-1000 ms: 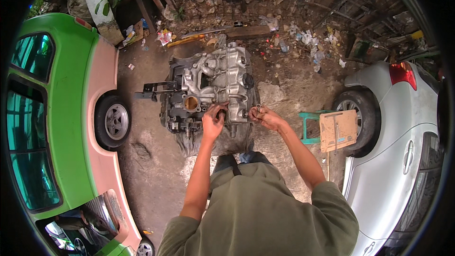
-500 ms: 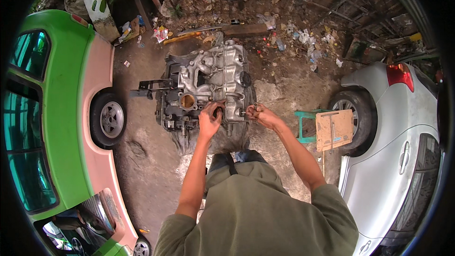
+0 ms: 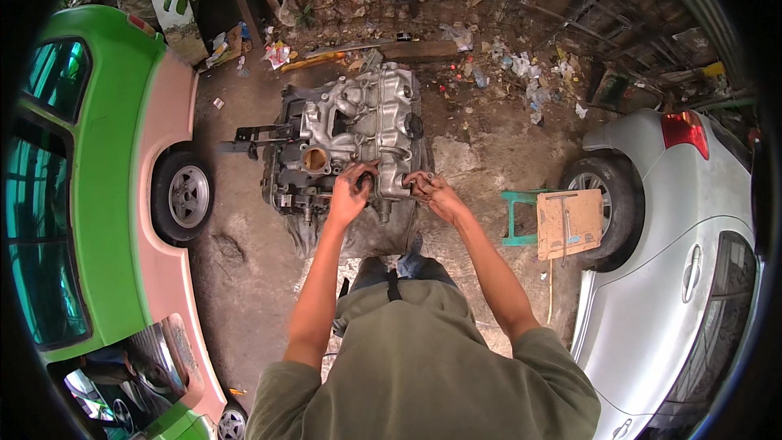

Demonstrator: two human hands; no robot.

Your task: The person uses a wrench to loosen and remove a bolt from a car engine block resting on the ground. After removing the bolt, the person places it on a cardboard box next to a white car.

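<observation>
A car engine [image 3: 332, 126] sits on the ground before me, a silver valve cover [image 3: 393, 131] along its right side. My left hand [image 3: 351, 195] rests at the cover's near left edge, thumb and fingers curled round a dark spot; what they grip is hidden. On the opposite side, my right hand [image 3: 434, 193] has its fingertips pinched together against the cover's near right edge. Any small part in that pinch is too small to make out. A round throttle opening [image 3: 314, 160] with a brownish inside lies left of my left hand.
A green and pink vehicle [image 3: 122, 155] stands at the left, a silver car [image 3: 652, 277] at the right. Beside the silver car is a green stool [image 3: 519, 217] with a brown board [image 3: 569, 223] bearing a thin tool. Litter and a wooden beam [image 3: 419, 50] line the far wall.
My right hand has moved left, from just off the valve cover to its edge. The left hand stays near the same spot on the engine. The whole view has shifted slightly.
</observation>
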